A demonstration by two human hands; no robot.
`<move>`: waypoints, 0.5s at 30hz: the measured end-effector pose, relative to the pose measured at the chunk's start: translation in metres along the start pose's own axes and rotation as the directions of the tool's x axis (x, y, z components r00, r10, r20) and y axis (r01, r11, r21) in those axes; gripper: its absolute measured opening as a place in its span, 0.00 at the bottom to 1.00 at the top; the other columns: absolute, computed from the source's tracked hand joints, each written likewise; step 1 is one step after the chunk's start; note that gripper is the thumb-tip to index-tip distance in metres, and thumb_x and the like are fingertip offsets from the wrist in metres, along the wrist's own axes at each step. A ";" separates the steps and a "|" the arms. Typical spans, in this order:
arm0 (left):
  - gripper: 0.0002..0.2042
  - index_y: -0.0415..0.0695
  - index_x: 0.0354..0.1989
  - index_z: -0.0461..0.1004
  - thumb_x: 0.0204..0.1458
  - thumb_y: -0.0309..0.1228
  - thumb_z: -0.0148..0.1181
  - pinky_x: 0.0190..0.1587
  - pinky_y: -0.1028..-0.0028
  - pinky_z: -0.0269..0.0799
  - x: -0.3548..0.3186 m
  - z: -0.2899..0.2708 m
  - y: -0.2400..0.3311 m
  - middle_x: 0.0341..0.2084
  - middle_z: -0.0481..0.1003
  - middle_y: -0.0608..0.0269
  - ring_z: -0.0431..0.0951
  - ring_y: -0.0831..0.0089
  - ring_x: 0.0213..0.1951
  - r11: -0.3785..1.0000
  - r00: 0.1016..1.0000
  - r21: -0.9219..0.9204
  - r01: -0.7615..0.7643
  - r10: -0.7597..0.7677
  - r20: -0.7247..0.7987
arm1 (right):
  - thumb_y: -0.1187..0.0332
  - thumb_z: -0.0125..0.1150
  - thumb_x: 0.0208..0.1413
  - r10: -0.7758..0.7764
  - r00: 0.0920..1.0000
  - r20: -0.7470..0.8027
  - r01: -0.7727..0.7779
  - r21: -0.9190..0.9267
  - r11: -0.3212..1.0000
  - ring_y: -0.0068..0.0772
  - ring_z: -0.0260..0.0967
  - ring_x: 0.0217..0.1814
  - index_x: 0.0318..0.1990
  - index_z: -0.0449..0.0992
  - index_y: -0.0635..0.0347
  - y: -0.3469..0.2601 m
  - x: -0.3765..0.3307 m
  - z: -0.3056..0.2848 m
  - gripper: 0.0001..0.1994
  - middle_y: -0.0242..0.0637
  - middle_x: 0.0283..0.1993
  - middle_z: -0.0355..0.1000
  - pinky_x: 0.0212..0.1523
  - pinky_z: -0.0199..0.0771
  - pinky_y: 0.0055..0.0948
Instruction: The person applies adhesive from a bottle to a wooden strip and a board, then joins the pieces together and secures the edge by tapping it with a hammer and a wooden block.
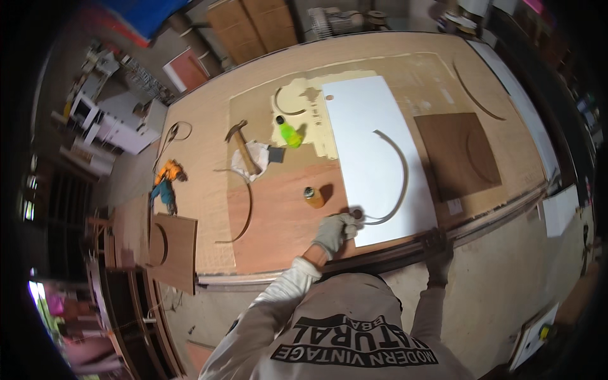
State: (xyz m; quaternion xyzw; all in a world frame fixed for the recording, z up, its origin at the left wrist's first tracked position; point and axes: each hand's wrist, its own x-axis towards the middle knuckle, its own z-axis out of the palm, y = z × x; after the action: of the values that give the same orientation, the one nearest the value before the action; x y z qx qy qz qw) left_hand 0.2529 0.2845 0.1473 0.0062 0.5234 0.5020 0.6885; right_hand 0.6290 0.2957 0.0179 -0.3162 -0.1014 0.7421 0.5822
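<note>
Our shirt (351,297) is showing nearest; left grip (335,234) is looking curled, hold unclear, right grip (437,250) unreadable; our tabletop (202,114) is bearing a white panel (364,155), brown boards (272,25) beyond.

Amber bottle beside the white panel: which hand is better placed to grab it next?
Probably the left hand: it is nearer the amber bottle, while the right hand is by the lower right corner of the white panel. The left seems to hold a small dark thing, though.

We see a white panel (364,158), a dark-brown board (446,152) to its right, a neon-green bottle (291,135) to its left.
</note>
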 end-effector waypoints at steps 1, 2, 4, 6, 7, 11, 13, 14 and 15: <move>0.04 0.37 0.40 0.72 0.63 0.20 0.49 0.28 0.72 0.70 0.034 -0.023 -0.026 0.21 0.68 0.64 0.66 0.73 0.21 0.989 0.993 -0.145 0.036 -0.019 0.120 | 0.39 0.43 0.73 0.032 0.996 -0.079 -0.033 -0.006 0.999 0.43 0.64 0.73 0.76 0.60 0.55 0.010 -0.009 0.002 0.35 0.41 0.73 0.65 0.75 0.60 0.49; 0.05 0.38 0.43 0.71 0.65 0.21 0.47 0.28 0.73 0.73 0.051 -0.038 -0.038 0.21 0.67 0.65 0.63 0.73 0.19 0.959 0.967 -0.243 0.146 -0.086 0.240 | 0.40 0.43 0.74 0.069 0.994 -0.080 -0.072 -0.031 0.997 0.43 0.64 0.73 0.77 0.60 0.55 0.018 -0.017 -0.002 0.35 0.41 0.73 0.65 0.75 0.61 0.49; 0.08 0.37 0.43 0.73 0.68 0.27 0.47 0.26 0.74 0.73 0.049 -0.040 -0.047 0.22 0.71 0.62 0.66 0.73 0.18 0.974 0.971 -0.174 0.148 -0.109 0.214 | 0.41 0.42 0.74 0.111 0.988 -0.106 -0.119 -0.071 0.990 0.43 0.65 0.72 0.77 0.59 0.55 0.028 -0.032 -0.016 0.34 0.41 0.73 0.65 0.74 0.63 0.47; 0.10 0.37 0.44 0.74 0.70 0.30 0.49 0.25 0.73 0.72 0.027 -0.043 -0.053 0.24 0.76 0.60 0.70 0.72 0.19 0.994 1.000 0.105 0.013 -0.014 0.011 | 0.43 0.43 0.75 0.078 0.986 -0.149 -0.106 -0.195 0.975 0.42 0.71 0.65 0.69 0.69 0.56 0.032 -0.049 -0.019 0.29 0.41 0.65 0.72 0.67 0.70 0.46; 0.12 0.36 0.45 0.75 0.71 0.32 0.49 0.25 0.73 0.72 0.014 -0.047 -0.055 0.26 0.78 0.59 0.72 0.72 0.20 0.966 0.995 0.256 -0.035 0.059 -0.086 | 0.44 0.43 0.76 0.064 0.985 -0.161 -0.103 -0.249 0.963 0.41 0.73 0.61 0.65 0.74 0.57 0.038 -0.055 -0.016 0.28 0.42 0.61 0.75 0.63 0.73 0.45; 0.17 0.37 0.39 0.82 0.67 0.41 0.58 0.31 0.66 0.77 -0.005 -0.135 -0.098 0.22 0.81 0.55 0.83 0.69 0.26 0.690 0.950 0.717 -0.101 0.282 -0.137 | 0.56 0.49 0.76 0.186 0.981 0.055 -0.154 -0.365 0.918 0.31 0.68 0.23 0.27 0.69 0.56 0.049 -0.055 0.021 0.22 0.31 0.22 0.68 0.33 0.76 0.38; 0.15 0.43 0.41 0.84 0.62 0.43 0.60 0.40 0.58 0.80 -0.026 -0.181 -0.122 0.27 0.81 0.41 0.86 0.49 0.33 0.371 0.849 0.928 -0.022 0.498 -0.179 | 0.61 0.48 0.75 0.287 0.951 0.117 -0.141 -0.661 0.737 0.28 0.67 0.24 0.25 0.67 0.55 0.054 -0.052 0.097 0.21 0.31 0.22 0.67 0.32 0.74 0.34; 0.15 0.45 0.44 0.84 0.61 0.43 0.60 0.42 0.54 0.79 -0.038 -0.200 -0.131 0.32 0.81 0.38 0.84 0.41 0.39 0.339 0.821 0.940 -0.030 0.545 -0.170 | 0.64 0.48 0.75 0.334 0.932 0.139 -0.104 -0.780 0.617 0.26 0.66 0.24 0.23 0.65 0.55 0.059 -0.047 0.114 0.21 0.31 0.22 0.67 0.31 0.73 0.32; 0.16 0.45 0.44 0.85 0.61 0.43 0.60 0.43 0.54 0.79 -0.052 -0.213 -0.135 0.32 0.82 0.39 0.84 0.43 0.39 0.352 0.809 0.936 0.001 0.550 -0.208 | 0.66 0.47 0.73 0.452 0.843 0.292 -0.149 -0.680 0.717 0.25 0.66 0.25 0.27 0.70 0.60 0.074 -0.026 0.109 0.18 0.30 0.21 0.66 0.34 0.75 0.31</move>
State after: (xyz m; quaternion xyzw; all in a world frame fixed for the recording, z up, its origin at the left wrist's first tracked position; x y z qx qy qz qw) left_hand 0.1933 0.0713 0.0167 0.3417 0.8551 0.2317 0.3136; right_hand 0.5089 0.2727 0.0740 -0.3301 -0.4192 0.8016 0.2699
